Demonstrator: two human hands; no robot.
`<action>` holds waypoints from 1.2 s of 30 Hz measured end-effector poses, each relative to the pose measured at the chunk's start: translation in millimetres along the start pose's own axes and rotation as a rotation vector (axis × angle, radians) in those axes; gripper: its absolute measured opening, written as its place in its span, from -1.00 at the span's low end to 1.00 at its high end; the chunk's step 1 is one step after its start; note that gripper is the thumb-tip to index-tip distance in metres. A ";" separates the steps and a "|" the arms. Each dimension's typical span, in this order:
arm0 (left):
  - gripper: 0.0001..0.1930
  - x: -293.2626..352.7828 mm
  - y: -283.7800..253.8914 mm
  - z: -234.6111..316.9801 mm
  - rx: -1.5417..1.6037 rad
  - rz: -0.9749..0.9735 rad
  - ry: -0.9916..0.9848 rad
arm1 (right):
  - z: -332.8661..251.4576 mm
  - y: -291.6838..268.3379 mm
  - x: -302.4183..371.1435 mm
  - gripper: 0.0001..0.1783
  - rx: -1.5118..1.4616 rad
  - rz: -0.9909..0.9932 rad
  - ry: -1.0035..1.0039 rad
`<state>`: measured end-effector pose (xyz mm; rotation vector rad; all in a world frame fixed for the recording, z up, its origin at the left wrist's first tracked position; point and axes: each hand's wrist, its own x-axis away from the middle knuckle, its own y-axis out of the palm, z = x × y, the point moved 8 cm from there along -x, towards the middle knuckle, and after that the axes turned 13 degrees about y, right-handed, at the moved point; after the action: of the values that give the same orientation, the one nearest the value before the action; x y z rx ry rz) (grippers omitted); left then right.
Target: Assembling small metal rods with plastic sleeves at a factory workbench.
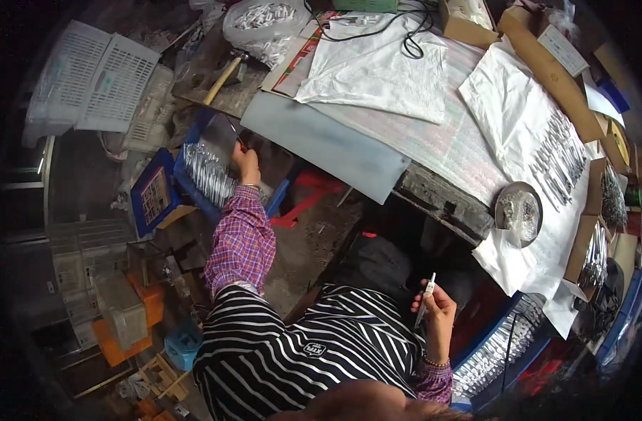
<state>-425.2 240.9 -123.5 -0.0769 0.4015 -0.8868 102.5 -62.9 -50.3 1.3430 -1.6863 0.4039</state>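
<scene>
My left hand (246, 167) reaches out over a blue bin (277, 198) at the left of the table. Its fingers are closed on a slim metal tool with a reddish handle (243, 146), whose thin end points away from me. Many silvery slender metal pieces (207, 174) lie in that bin, just left of the hand. Near my lap on the right, my right hand (439, 313) is closed round a slim white-and-silver piece (429, 288). Its narrow white tip sticks up past the fingers; its exact kind is unclear.
A hammer (224, 79) lies by a clear bag of metal pieces (265, 24). White cloth (377, 63) and a grey sheet (324, 144) cover the table. A round metal dish (519, 210) stands at its right. Another blue bin (500, 344) of silvery pieces is beside my right arm.
</scene>
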 end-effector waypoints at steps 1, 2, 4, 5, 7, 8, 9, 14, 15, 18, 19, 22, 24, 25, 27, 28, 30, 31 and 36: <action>-0.63 -1.6 -3.1 -11.9 -0.003 0.003 -0.003 | 0.1 0.0 -0.2 -0.70 0.004 -0.001 0.004; -0.61 -0.1 0.4 -13.4 0.001 0.095 -0.045 | -0.1 -0.7 0.6 -0.71 -0.009 0.005 0.009; -0.58 8.0 5.4 -16.1 0.079 0.103 -0.125 | -1.6 -0.2 0.5 -0.70 -0.011 0.017 0.013; -0.63 4.7 4.3 -10.9 0.046 0.054 -0.040 | -2.0 -1.9 0.0 -0.70 -0.014 0.032 0.007; -0.83 16.4 9.6 -3.0 0.149 -0.032 -0.271 | -2.4 -4.6 -3.4 -0.64 -0.007 0.064 0.003; -0.87 16.6 4.8 3.8 0.219 -0.140 -0.225 | -3.2 -4.3 -3.9 -0.60 -0.039 0.071 0.010; -0.88 33.5 20.4 35.4 0.182 -0.135 -0.304 | -0.4 -10.0 -5.0 -0.55 -0.056 0.087 -0.005; -0.89 91.3 -35.4 115.3 0.307 -0.209 -0.267 | 4.9 -0.1 -16.5 -0.55 -0.039 -0.040 -0.004; -0.91 111.1 -23.6 131.8 0.267 -0.288 -0.240 | 5.6 2.6 -17.0 -0.55 -0.028 -0.039 0.021; -0.76 204.1 50.7 199.4 0.313 -0.543 -0.234 | 8.1 4.8 -18.0 -0.52 -0.012 -0.076 -0.007; -0.77 236.8 75.8 202.7 0.284 -0.825 0.034 | 6.8 3.9 -15.1 -0.59 -0.057 -0.054 -0.020; -0.74 355.7 144.6 281.1 0.265 -1.407 0.242 | 10.4 7.0 -5.7 -0.66 0.160 -0.029 -0.108; -0.77 371.3 159.9 307.1 0.281 -1.334 0.569 | 7.6 -5.8 3.8 -0.72 0.253 0.080 -0.203; -0.79 369.0 167.4 307.6 0.210 -1.333 0.630 | 4.9 -7.8 8.2 -0.70 0.173 -0.012 -0.065; -0.83 353.1 185.6 283.1 0.076 -1.306 0.593 | 11.2 -10.7 11.8 -0.65 -0.041 -0.082 -0.019; -0.85 343.9 186.1 268.3 0.201 -1.259 0.357 | 10.3 -9.4 14.2 -0.64 -0.052 -0.100 -0.008; -0.82 334.8 178.8 289.8 0.240 -1.313 0.279 | 5.3 -12.0 6.5 -0.63 -0.035 -0.048 -0.086; -0.80 348.7 169.9 295.6 0.309 -1.392 0.112 | 6.6 -9.0 8.2 -0.63 0.078 -0.029 -0.068; -0.75 363.3 173.9 291.4 0.208 -1.396 0.427 | 6.0 -8.9 9.7 -0.73 0.042 -0.068 -0.091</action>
<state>16.1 43.9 -6.8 0.0434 0.6501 -2.3402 107.9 -76.1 -48.2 1.4642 -1.7096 0.3449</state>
